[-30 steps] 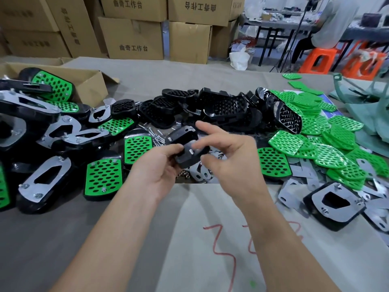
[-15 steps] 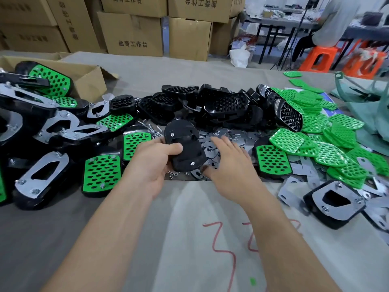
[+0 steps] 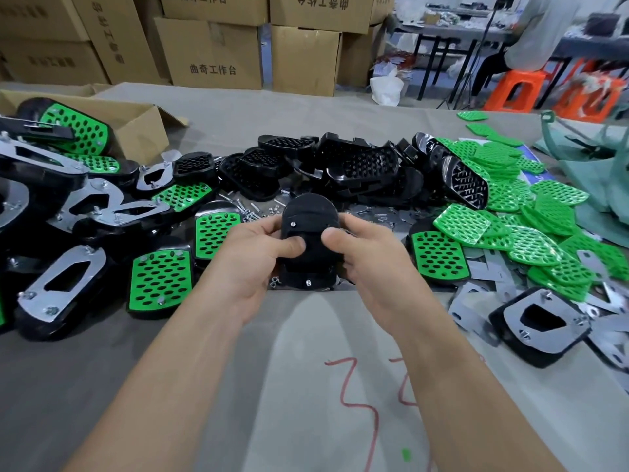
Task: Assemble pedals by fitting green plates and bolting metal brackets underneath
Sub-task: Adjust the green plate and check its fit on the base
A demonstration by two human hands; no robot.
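Grey table (image 3: 306, 107) before stacked cardboard boxes (image 3: 211, 52); fingers of left hand (image 3: 252, 267) and right hand (image 3: 374, 264) around a black pedal (image 3: 308, 216).

One head-worn wide-angle view, looks forward and down from the person's own eye level, near over the table (image 3: 306, 107) — stacked cardboard boxes (image 3: 211, 52) along the top edge.

rear: stacked cardboard boxes (image 3: 211, 52) (printed lettering) | orange stool (image 3: 522, 80) | white bag (image 3: 386, 88) | red scribble (image 3: 354, 400)
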